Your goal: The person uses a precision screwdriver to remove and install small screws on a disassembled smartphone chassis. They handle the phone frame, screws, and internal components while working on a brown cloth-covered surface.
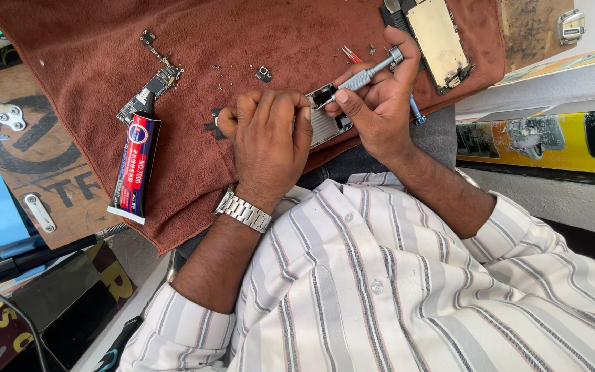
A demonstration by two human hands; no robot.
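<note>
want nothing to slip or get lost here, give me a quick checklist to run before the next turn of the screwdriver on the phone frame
1. Left hand steadying the phone frame: ok, fingers wrap over it on the brown towel.
2. Right hand gripping the silver screwdriver: ok, thumb and fingers closed on the shaft.
3. Tip seated in a screw: cannot tell, the tip meets the frame's top edge but the screw head is too small to see.
4. Loose tiny parts on the towel kept apart from the hands: ok.
5. Glue tube capped: ok, its black nozzle is on, lying left of the work.
6. Screen assembly out of the way: ok, at the towel's far right.
</note>
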